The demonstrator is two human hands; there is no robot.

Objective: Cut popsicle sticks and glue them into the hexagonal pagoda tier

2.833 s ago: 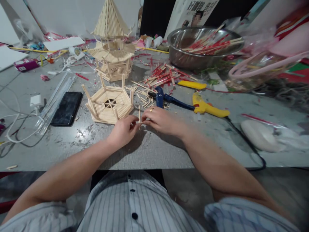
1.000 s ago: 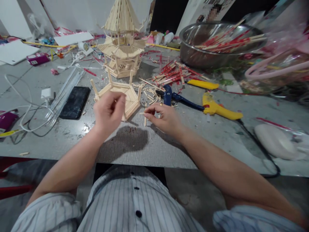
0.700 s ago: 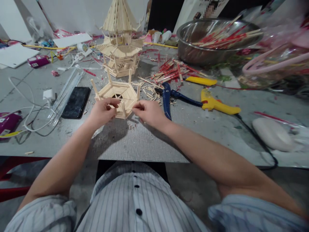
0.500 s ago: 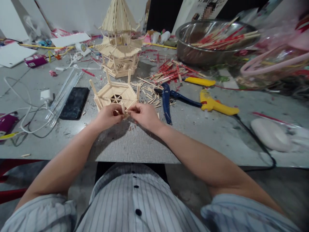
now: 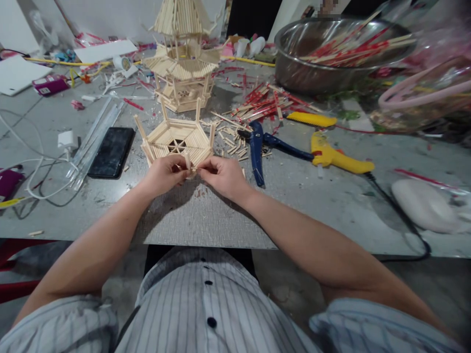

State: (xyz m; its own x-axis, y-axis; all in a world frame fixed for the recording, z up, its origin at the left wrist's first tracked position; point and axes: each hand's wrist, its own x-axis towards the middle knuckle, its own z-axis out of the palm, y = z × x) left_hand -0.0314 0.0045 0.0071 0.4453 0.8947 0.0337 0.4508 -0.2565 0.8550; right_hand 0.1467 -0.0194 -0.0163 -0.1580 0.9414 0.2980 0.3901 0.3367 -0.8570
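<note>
A hexagonal platform of pale wooden sticks (image 5: pixel 200 139), with short posts at its corners, lies on the table before me. My left hand (image 5: pixel 168 175) is closed at its near edge, thumb and fingers around a short upright post (image 5: pixel 188 160). Beside it, my right hand (image 5: pixel 223 177) pinches a small wooden stick against the same edge; most of the piece is hidden by the fingertips. Just behind the platform stands a tiered stick pagoda (image 5: pixel 182 68). Cut stick pieces (image 5: pixel 231 139) are scattered right of the platform.
To the right lie blue-handled cutters (image 5: pixel 256 152), a yellow glue gun (image 5: pixel 340 159) with a black cord, and a yellow utility knife (image 5: pixel 312 119). Behind them is a metal basin (image 5: pixel 294 78) with red-tipped sticks. A black phone (image 5: pixel 111 153) and white cables lie left.
My view has shifted slightly, so the table items sit a little differently. Both hands stay at the platform's near edge, with the right fingertips moved only slightly.
</note>
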